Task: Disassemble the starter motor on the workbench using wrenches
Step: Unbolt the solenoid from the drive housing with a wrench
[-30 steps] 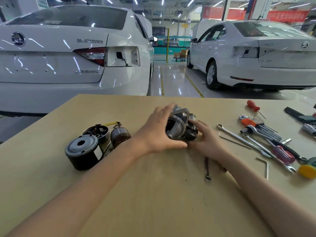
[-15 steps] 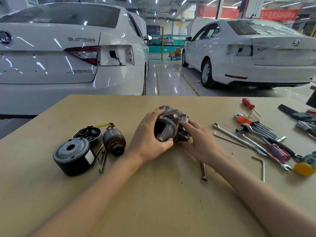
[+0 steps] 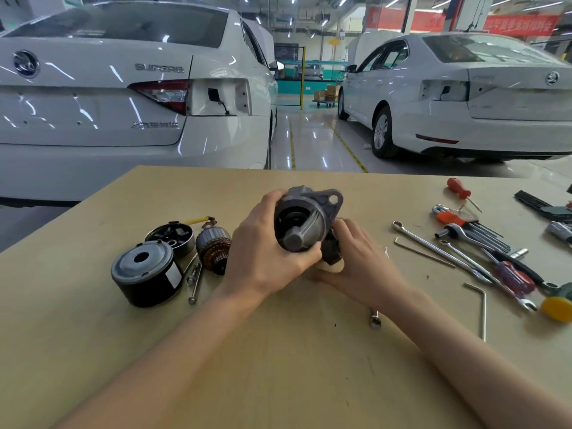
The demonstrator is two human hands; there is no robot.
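1. head view, item in hand: your left hand (image 3: 272, 261) is wrapped around the drive-end housing (image 3: 305, 221) of the starter motor, thumb under its open nose, fingers over the top. it is raised off the workbench (image 3: 278, 366), near the middle, nose turned toward you, with the pinion shaft end showing inside.
2. head view, other hand: your right hand (image 3: 360, 261) is cupped at the dark rear part (image 3: 331, 247) of the same assembly, fingers curled against it. whether they pinch anything small cannot be told, since the contact is hidden.
3. head view, parts already off, left of your hands: black field case (image 3: 148, 274) lying on its side; brush end cap (image 3: 171, 235) behind it, with a yellow lead (image 3: 198, 220); copper-wound armature (image 3: 213, 247) just beside the cap; two long through bolts (image 3: 195, 278) lying between case and armature.
4. head view, tools, right of your hands and untouched: combination wrenches (image 3: 439, 249), hex key set (image 3: 470, 226), red screwdriver (image 3: 461, 190), loose hex key (image 3: 481, 308). one small wrench (image 3: 374, 318) lies near your right forearm.
5. progress, judged: the rear half of the motor looks stripped down; the housing group in your hands is the last assembled piece.
6. remaining, judged: separating the rear part and drive gear from the housing. no wrench is in hand, so this step looks manual for now.
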